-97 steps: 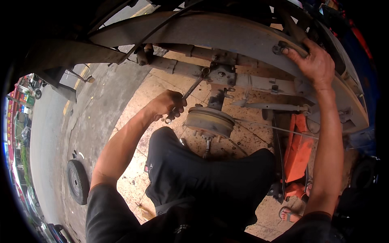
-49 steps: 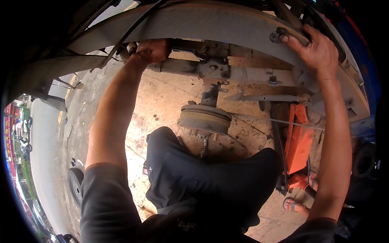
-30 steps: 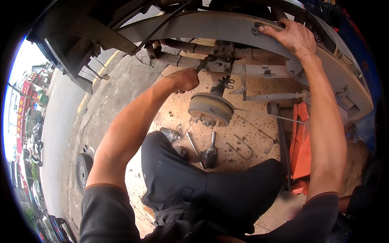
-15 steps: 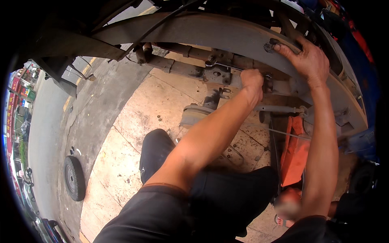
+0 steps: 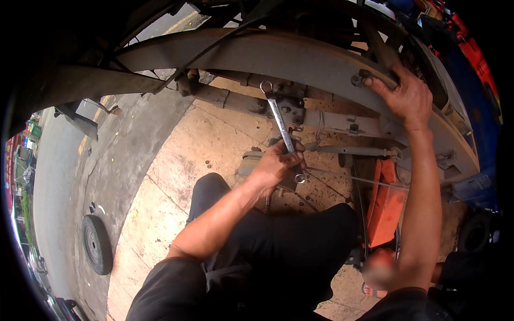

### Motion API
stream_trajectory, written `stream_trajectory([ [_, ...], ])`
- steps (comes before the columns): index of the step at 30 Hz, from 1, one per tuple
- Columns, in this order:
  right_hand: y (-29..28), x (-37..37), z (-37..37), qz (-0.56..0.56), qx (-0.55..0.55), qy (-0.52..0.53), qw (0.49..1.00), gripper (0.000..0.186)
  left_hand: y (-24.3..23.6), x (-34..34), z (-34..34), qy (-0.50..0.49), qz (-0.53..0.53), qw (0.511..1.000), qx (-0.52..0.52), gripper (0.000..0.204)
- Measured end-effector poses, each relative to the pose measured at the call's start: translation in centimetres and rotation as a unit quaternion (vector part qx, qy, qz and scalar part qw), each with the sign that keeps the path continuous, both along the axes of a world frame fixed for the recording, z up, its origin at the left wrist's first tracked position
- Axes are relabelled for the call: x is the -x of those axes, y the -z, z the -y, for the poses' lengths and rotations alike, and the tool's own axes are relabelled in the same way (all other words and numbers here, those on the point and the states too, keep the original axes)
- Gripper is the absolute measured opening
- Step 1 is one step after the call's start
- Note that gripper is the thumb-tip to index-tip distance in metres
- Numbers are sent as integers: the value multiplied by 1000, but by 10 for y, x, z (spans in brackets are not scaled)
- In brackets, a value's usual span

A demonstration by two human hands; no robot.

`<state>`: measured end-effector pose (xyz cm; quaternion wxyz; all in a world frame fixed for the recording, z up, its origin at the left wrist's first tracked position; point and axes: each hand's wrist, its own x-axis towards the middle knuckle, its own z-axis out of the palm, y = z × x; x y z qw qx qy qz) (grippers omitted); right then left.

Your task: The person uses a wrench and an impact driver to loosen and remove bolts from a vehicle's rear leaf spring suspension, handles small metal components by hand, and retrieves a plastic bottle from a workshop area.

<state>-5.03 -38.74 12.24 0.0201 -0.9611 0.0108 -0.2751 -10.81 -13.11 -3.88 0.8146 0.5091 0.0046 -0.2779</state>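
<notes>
A shiny double-ended ring spanner (image 5: 279, 115) is gripped in my left hand (image 5: 278, 165), its fingers closed around the lower part of the shaft. One ring end points up and away in front of a dark bolted bracket (image 5: 292, 111); the other sticks out below the hand. My right hand (image 5: 411, 96) grips the upper edge of a long grey steel frame beam (image 5: 241, 52), thumb on the near face next to a dark round fitting (image 5: 360, 79). The fingers behind that edge are mostly hidden.
Under the beam runs a rusty bar (image 5: 337, 121) with a thinner rod (image 5: 353, 150) below it. An orange metal piece (image 5: 381, 208) stands right of my knees, a person with a blurred head (image 5: 381, 267) beneath it. A wheel (image 5: 96, 244) sits at left.
My left hand has drawn back toward me with the spanner, which lay almost level along the bar and now points away from me. The right hand keeps its grip on the beam.
</notes>
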Motion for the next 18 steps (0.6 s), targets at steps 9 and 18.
stream_trajectory([
  [9,1,-1,5,29,24,-2,999,76,-7,-63,-155,173,84,918,-346,15],
  [18,3,-3,4,13,27,10,1000,75,7,-85,-150,17,289,622,-728,27],
])
